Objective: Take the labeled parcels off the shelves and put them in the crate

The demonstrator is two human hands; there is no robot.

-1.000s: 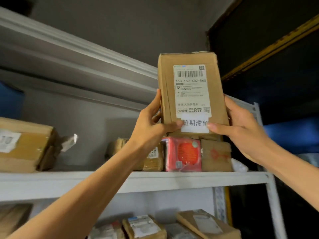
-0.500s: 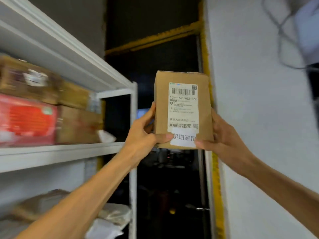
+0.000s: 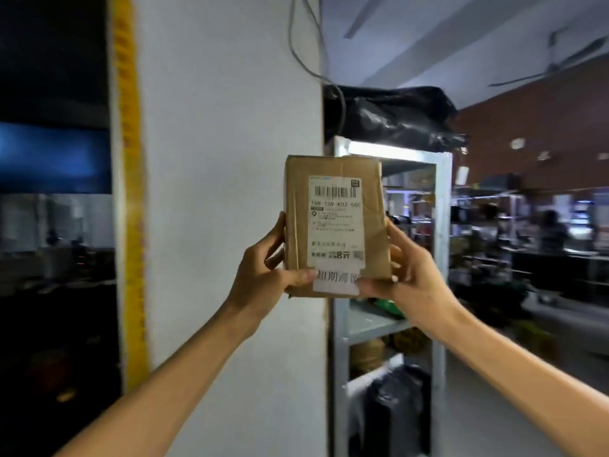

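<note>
Cardboard parcel [image 3: 333, 225] held upright at chest height w/ label facing camera, in front of white pillar [image 3: 230, 192]. Left hand [image 3: 263, 275] grips its lower left edge, right hand [image 3: 408, 278] lower right, thumbs on front. Metal shelf unit [image 3: 441, 245] behind.

Ahead: white pillar [image 3: 230, 192] stands behind the parcel [image 3: 333, 225].
Right: metal rack [image 3: 441, 258], black bag [image 3: 395, 117] on top.
Far right: open floor [image 3: 478, 407] beside the rack.

You hold the brown cardboard parcel [image 3: 333, 225] upright at centre frame, its labeled face toward you. A white barcode label [image 3: 335, 219] covers its right half; a smaller white sticker [image 3: 336, 281] overlaps the bottom edge.
</note>
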